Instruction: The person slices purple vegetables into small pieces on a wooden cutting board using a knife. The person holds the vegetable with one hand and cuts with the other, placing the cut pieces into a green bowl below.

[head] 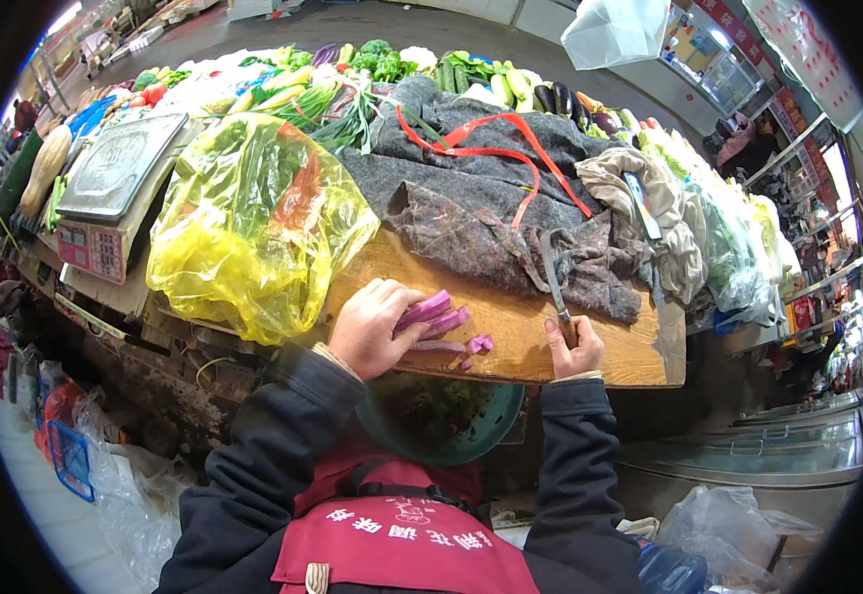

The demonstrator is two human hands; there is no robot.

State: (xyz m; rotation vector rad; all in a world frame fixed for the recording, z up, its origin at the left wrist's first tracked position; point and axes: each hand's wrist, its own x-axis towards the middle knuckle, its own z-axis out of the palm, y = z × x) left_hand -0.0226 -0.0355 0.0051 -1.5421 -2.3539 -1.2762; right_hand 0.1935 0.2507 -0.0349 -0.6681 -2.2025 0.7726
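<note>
My left hand (373, 327) grips several purple vegetable stems (431, 310) lying on a wooden board (624, 353). Their cut ends point right, towards small purple cut pieces (480, 343) on the board. To the right, my right hand (577, 346) holds a knife (552, 271) by its handle. The narrow blade points up and away from me, apart from the stems and over the edge of a crumpled grey cloth (454, 174). Below the board's front edge is a green basin (509, 431) with dark leafy scraps inside.
A yellow plastic bag (238, 289) of vegetables stands left of the board, beside a weighing scale (123, 171). Red straps (506, 145) lie across the grey cloth. A phone (641, 204) rests on beige cloth (610, 169) at right. Piled vegetables (379, 63) line the far side.
</note>
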